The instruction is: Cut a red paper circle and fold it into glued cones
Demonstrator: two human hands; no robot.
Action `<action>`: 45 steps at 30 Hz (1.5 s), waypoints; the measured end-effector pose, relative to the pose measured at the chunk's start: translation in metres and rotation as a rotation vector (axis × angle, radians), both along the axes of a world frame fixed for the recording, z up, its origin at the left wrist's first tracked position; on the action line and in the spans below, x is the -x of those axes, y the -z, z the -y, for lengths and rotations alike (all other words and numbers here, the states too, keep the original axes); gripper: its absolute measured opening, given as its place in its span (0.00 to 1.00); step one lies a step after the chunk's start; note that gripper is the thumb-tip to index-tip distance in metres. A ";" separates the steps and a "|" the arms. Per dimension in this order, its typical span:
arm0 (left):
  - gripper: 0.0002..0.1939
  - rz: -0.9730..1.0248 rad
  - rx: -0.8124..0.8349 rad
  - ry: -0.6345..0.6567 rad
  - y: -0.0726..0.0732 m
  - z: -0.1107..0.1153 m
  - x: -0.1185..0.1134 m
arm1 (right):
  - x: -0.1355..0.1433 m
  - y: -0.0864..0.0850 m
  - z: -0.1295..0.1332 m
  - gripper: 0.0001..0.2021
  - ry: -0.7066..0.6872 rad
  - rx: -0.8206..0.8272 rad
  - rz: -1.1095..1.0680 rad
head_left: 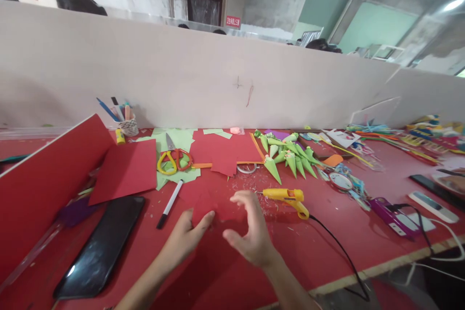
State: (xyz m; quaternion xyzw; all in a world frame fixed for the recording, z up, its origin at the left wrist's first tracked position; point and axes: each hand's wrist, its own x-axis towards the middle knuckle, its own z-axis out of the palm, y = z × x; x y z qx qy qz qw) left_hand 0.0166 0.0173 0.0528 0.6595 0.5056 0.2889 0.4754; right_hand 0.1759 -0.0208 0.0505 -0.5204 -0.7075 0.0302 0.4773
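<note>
My left hand (191, 232) pinches a small piece of red paper (203, 207) between thumb and fingers, above the red table. Just right of it, my right hand (250, 230) is held with thumb and fingers apart, nothing between them. A yellow glue gun (285, 195) lies to the right of my right hand, its nozzle pointing left. Beyond my left hand are a black-and-white marker (170, 204) and scissors (174, 160) with yellow and orange handles. Red paper sheets (228, 147) lie farther back.
Green paper cones (290, 155) are piled at the back centre. A black phone (100, 247) and a red board (51, 189) lie left. A purple power strip (394, 217) with cables sits right. A white partition (199, 77) runs behind; heads show beyond it.
</note>
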 end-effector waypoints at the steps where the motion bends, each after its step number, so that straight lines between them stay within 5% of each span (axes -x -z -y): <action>1: 0.17 0.021 -0.012 0.041 0.000 -0.003 0.002 | -0.001 -0.002 -0.002 0.16 -0.032 0.106 -0.107; 6: 0.13 0.087 -0.108 0.130 -0.004 -0.015 0.010 | 0.003 -0.007 -0.008 0.11 -0.279 0.580 -0.248; 14: 0.20 0.012 -0.310 -0.154 0.012 -0.025 0.012 | 0.019 0.001 -0.014 0.13 -0.409 0.781 -0.530; 24: 0.16 0.102 -0.246 -0.074 0.020 -0.027 0.009 | 0.030 0.006 -0.020 0.17 -0.242 0.724 -0.490; 31: 0.18 0.109 -0.158 -0.194 0.032 -0.030 0.015 | 0.039 0.017 -0.017 0.14 -0.351 0.831 -0.584; 45: 0.22 0.149 -0.083 -0.223 0.026 -0.033 0.016 | 0.039 0.024 -0.006 0.10 -0.354 0.850 -0.620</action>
